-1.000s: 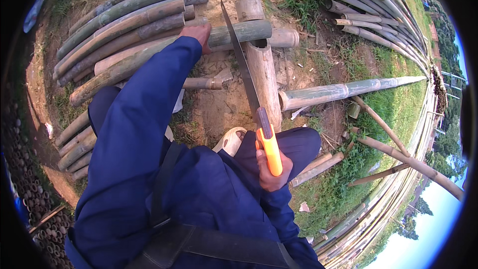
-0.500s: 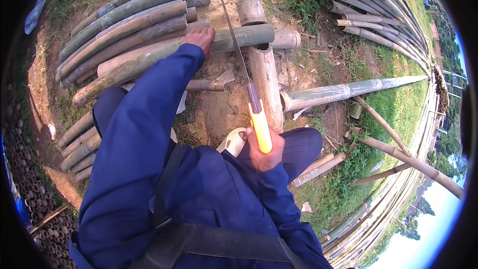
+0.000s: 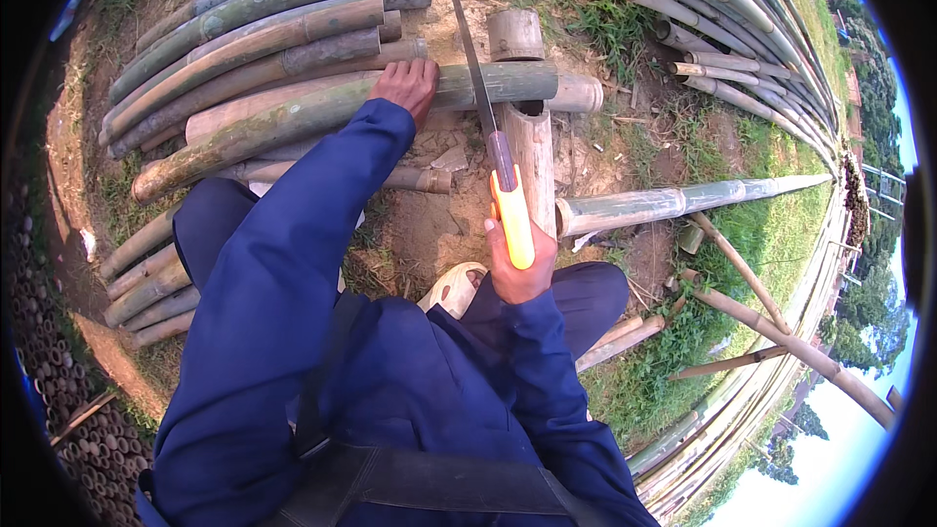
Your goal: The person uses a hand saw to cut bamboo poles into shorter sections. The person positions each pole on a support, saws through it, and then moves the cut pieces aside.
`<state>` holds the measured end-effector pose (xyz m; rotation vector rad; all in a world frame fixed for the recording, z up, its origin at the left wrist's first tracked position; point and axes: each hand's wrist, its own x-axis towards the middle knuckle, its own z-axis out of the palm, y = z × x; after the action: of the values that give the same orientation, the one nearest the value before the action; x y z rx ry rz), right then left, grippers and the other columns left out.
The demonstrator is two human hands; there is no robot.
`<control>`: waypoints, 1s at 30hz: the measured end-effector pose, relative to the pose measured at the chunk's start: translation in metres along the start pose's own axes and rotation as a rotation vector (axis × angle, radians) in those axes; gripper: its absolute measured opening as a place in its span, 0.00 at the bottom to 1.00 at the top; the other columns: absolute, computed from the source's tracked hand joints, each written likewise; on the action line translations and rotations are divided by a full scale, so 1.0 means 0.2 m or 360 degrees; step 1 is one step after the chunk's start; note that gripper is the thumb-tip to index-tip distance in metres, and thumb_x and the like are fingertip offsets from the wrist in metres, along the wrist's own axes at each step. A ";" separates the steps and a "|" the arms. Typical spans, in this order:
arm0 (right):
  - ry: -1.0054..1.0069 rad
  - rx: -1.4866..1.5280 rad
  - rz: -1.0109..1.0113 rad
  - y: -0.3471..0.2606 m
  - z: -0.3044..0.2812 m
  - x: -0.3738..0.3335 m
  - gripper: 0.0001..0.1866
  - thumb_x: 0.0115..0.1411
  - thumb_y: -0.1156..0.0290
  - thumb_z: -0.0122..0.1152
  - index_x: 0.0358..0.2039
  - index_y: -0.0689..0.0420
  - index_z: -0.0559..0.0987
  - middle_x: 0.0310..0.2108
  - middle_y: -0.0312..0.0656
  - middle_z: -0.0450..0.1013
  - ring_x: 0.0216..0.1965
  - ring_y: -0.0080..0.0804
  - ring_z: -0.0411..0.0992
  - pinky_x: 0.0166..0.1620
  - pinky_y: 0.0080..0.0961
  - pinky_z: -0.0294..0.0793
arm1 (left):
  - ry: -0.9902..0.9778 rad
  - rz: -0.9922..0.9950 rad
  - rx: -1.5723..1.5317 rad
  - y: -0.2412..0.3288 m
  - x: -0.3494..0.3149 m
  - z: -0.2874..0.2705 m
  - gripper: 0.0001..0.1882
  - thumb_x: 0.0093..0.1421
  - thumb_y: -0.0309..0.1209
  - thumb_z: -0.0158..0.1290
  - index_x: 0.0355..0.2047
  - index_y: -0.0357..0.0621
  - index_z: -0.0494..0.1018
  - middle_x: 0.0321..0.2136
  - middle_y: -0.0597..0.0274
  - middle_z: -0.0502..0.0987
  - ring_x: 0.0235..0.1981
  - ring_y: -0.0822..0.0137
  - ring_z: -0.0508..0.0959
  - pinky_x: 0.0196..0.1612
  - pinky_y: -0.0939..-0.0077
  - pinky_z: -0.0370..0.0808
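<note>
My right hand [image 3: 524, 263] is closed around the yellow-orange handle of a hand saw [image 3: 475, 68]. The saw's long blade points away from me and lies across a green bamboo pole [image 3: 293, 117], a little left of its right end. Wrapped over the top of that same pole is my left hand [image 3: 406, 91], left of the blade. Close to its cut end, the pole rests on an upright bamboo post [image 3: 530, 161]. A short bamboo stub [image 3: 515, 35] stands just beyond it. Whether the blade has cut into the pole cannot be made out.
Several bamboo poles [image 3: 254, 29] lie stacked at the far left, with shorter ones [image 3: 156, 283] beside my left knee. A long pole [image 3: 683, 200] stretches right from the post. More poles [image 3: 722, 0] are piled at the far right. Bundled cut pieces [image 3: 83, 429] sit at lower left.
My right hand and the saw have shifted slightly away from me, the blade sliding along its length across the pole. My left hand keeps its hold. The whole view has tilted a little.
</note>
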<state>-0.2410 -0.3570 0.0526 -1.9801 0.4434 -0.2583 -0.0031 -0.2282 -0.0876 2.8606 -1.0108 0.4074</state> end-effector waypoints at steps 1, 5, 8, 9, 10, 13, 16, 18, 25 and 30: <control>-0.0020 -0.0033 0.0058 -0.01 -0.01 -0.03 0.07 0.62 0.74 0.66 0.34 0.66 0.80 0.20 0.41 0.73 0.21 0.24 0.70 0.28 0.27 0.71 | 0.0056 0.0003 -0.0009 0.01 -0.01 0.02 0.08 0.58 0.27 0.53 0.38 0.44 0.69 0.31 0.60 0.74 0.36 0.61 0.78 0.40 0.68 0.72; -0.0080 -0.0191 0.0096 -0.04 -0.10 -0.19 0.07 0.62 0.74 0.67 0.36 0.66 0.81 0.21 0.44 0.74 0.21 0.29 0.73 0.29 0.27 0.73 | 0.0119 -0.0005 -0.0010 0.01 -0.01 0.03 0.07 0.58 0.26 0.52 0.37 0.44 0.69 0.31 0.59 0.74 0.35 0.60 0.78 0.40 0.68 0.71; 0.0075 -0.0188 -0.0108 -0.06 -0.10 -0.25 0.06 0.62 0.75 0.66 0.34 0.65 0.80 0.21 0.44 0.74 0.21 0.28 0.72 0.29 0.28 0.72 | 0.0095 -0.0059 0.0005 0.04 0.00 0.02 0.08 0.57 0.26 0.52 0.38 0.44 0.69 0.31 0.59 0.74 0.35 0.60 0.78 0.40 0.68 0.71; 0.0052 -0.0151 -0.0003 -0.07 -0.07 -0.20 0.06 0.62 0.75 0.66 0.34 0.65 0.80 0.21 0.44 0.74 0.21 0.27 0.72 0.29 0.28 0.73 | 0.0093 -0.0068 0.0020 0.04 0.00 0.00 0.08 0.57 0.26 0.52 0.38 0.44 0.69 0.31 0.59 0.74 0.35 0.60 0.78 0.40 0.68 0.71; 0.0044 -0.0117 0.0118 -0.07 -0.02 -0.10 0.06 0.62 0.75 0.66 0.33 0.65 0.80 0.21 0.44 0.74 0.22 0.26 0.73 0.29 0.27 0.73 | 0.0084 -0.0042 -0.0005 0.05 -0.02 0.01 0.08 0.57 0.26 0.52 0.38 0.44 0.69 0.32 0.59 0.74 0.36 0.60 0.78 0.40 0.68 0.71; -0.0003 -0.0101 0.0214 -0.10 -0.01 -0.03 0.05 0.61 0.76 0.66 0.33 0.65 0.80 0.21 0.44 0.75 0.23 0.25 0.75 0.30 0.26 0.73 | 0.0100 -0.0002 -0.0043 0.02 0.01 0.01 0.08 0.56 0.26 0.52 0.38 0.44 0.69 0.32 0.59 0.74 0.36 0.60 0.78 0.40 0.68 0.71; 0.0007 -0.0049 0.0206 -0.06 -0.10 -0.19 0.04 0.61 0.77 0.66 0.34 0.64 0.80 0.22 0.42 0.75 0.23 0.25 0.75 0.30 0.26 0.73 | 0.0099 -0.0004 -0.0023 -0.01 0.01 0.02 0.10 0.55 0.25 0.53 0.37 0.44 0.69 0.32 0.59 0.74 0.35 0.59 0.78 0.41 0.68 0.71; 0.0067 -0.0186 0.0033 -0.07 -0.12 -0.37 0.04 0.61 0.77 0.66 0.34 0.64 0.80 0.21 0.41 0.75 0.22 0.25 0.74 0.29 0.26 0.73 | 0.0079 -0.0030 -0.0007 0.00 0.00 0.01 0.11 0.53 0.25 0.54 0.38 0.44 0.68 0.32 0.58 0.74 0.35 0.59 0.78 0.41 0.68 0.71; -0.0012 -0.0189 -0.0010 0.03 0.06 -0.20 0.04 0.59 0.78 0.67 0.33 0.63 0.79 0.18 0.47 0.71 0.19 0.36 0.75 0.28 0.31 0.73 | 0.0101 0.0031 -0.0086 -0.01 0.02 0.05 0.09 0.55 0.25 0.53 0.36 0.43 0.69 0.31 0.55 0.76 0.33 0.56 0.79 0.40 0.66 0.72; -0.0007 -0.0246 -0.0090 -0.02 -0.18 -0.46 0.13 0.60 0.81 0.64 0.46 0.65 0.81 0.35 0.49 0.82 0.34 0.39 0.83 0.41 0.28 0.79 | -0.0024 0.0007 -0.0089 -0.02 -0.02 0.02 0.10 0.53 0.24 0.55 0.36 0.41 0.68 0.32 0.54 0.76 0.34 0.56 0.80 0.41 0.66 0.73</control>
<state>-0.3373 -0.3458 0.0724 -2.1460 0.4157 -0.2619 -0.0024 -0.2226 -0.0920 2.8169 -1.0145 0.3528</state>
